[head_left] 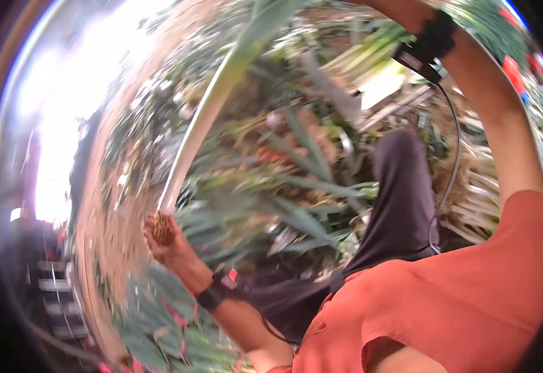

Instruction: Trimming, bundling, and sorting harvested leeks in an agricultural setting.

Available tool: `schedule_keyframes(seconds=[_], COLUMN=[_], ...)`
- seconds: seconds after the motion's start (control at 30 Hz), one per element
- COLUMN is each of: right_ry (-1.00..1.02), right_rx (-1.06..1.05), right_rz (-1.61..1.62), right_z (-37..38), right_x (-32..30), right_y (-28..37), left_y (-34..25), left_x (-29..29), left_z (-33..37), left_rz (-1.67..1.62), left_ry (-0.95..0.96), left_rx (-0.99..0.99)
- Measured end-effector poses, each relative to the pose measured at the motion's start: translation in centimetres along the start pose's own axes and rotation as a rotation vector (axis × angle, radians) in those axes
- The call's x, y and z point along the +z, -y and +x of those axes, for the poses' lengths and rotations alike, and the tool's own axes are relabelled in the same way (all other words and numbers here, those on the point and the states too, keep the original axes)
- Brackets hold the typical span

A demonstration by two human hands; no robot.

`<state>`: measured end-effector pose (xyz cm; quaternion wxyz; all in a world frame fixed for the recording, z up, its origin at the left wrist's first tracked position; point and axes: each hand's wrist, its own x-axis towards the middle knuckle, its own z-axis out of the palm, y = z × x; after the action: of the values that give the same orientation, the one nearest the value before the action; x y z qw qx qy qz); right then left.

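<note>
A long leek [203, 118] slants up from my left hand [173, 250], its white stem widening into green leaves at the top edge. My left hand is closed around the leek's root end, and the brown tuft of roots [161, 229] shows at the fingers. At the top, my right hand [396, 9] is only partly in view, beyond the black wristband [436, 37]; its fingers are cut off by the edge. Whether it touches the leek's leaves cannot be seen. Motion blurs much of the picture.
Loose leeks and green leaves [302, 217] cover the ground before me. Bundled leeks [371, 53] lie at the far right, and white stems [479, 199] lie beside my bent knee [402, 168]. More leaves with red ties [166, 317] are at lower left. A cable [456, 137] hangs from my right wrist.
</note>
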<state>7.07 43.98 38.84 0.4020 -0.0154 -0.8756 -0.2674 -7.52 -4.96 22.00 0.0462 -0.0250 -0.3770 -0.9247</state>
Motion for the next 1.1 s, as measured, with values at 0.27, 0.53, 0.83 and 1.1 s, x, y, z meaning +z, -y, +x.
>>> schedule_keyframes(seconds=[0.27,0.53,0.83,1.1], right_ry=[0.136,0.243,0.605,0.67], right_rx=[0.028,0.014,0.227,0.081], right_rz=[-0.138,-0.18,0.019,0.006], right_z=[-12.1,-20.2,-35.3,-36.9], right_x=[4.0,13.6,25.1,30.9], right_y=[-21.3,-31.5,-33.8,-32.7], left_y=[23.9,39.8,47.9,54.4], left_x=[17.7,25.7,34.2,32.0], left_z=[0.4,-2.4,-4.2,-6.0], left_rz=[0.021,0.687,1.815,2.005], left_ry=[0.28,0.815,1.49,1.627], left_rx=[-0.662,-0.607,-0.018,-0.123])
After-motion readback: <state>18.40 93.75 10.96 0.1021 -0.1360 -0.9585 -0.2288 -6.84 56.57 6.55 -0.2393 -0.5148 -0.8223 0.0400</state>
